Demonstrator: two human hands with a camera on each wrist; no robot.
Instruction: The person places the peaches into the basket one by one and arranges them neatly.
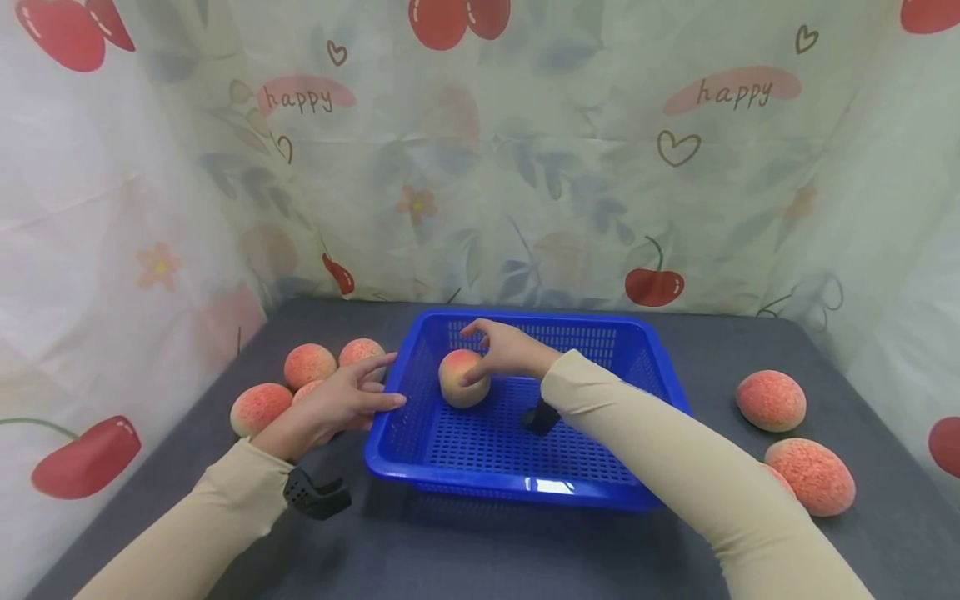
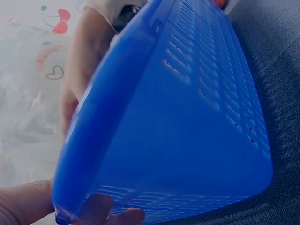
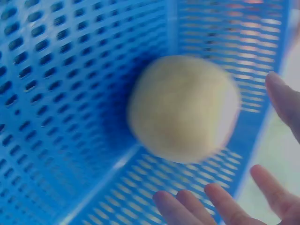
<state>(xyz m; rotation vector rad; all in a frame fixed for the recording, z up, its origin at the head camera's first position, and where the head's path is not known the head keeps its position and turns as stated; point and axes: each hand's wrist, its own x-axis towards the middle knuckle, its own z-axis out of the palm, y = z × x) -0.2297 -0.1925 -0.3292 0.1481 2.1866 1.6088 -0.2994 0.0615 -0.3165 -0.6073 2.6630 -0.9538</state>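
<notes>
A blue perforated plastic basket (image 1: pixel 517 485) sits on the dark table. Inside it, near the left end, is a pale peach (image 1: pixel 454 393) with a pink blush, also large in the right wrist view, where the same peach (image 3: pixel 183 110) lies by the basket's corner. My right hand (image 1: pixel 513 350) is over the basket beside this peach; in the right wrist view its spread fingers (image 3: pixel 225 201) are apart from the fruit. At the basket's left rim, my left hand (image 1: pixel 341 404) grips the edge, fingers (image 2: pixel 96 208) under the rim on the outer side.
Several peaches (image 1: pixel 310 365) lie left of the basket, one partly hidden by my left hand. More peaches (image 1: pixel 771 400) are on the right, one mostly covered by my right sleeve (image 1: pixel 675 467). A printed curtain (image 1: pixel 495 167) encloses the table's back and sides.
</notes>
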